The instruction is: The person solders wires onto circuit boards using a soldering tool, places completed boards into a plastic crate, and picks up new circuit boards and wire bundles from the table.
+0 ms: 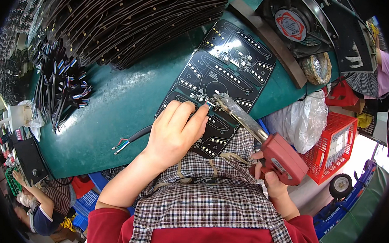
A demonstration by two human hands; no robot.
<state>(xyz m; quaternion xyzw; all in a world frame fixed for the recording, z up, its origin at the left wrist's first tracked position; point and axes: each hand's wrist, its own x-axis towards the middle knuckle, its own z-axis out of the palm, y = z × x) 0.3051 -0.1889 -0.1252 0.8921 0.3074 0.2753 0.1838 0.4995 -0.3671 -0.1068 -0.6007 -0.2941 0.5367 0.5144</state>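
A black circuit board panel (226, 74) with rows of small white LEDs lies on the green tabletop, its near end by my apron. My left hand (174, 131) is closed over the panel, fingertips pinching thin wires of a black cable (140, 133) against the board. The cable's other end, with bare coloured wires, sticks out to the left of the hand. My right hand (271, 182) grips a red soldering gun (285, 159). The gun's metal tip meets the board just right of my left fingertips; the exact contact point is too small to make out.
Stacked black boards (133, 24) fill the far left, beside a bundle of cables (61, 82). A fan (294, 25), a dark bar (270, 41) and a roll of solder-like wire (317, 69) stand far right. A red crate (333, 148) sits beyond the table edge. Other people work nearby.
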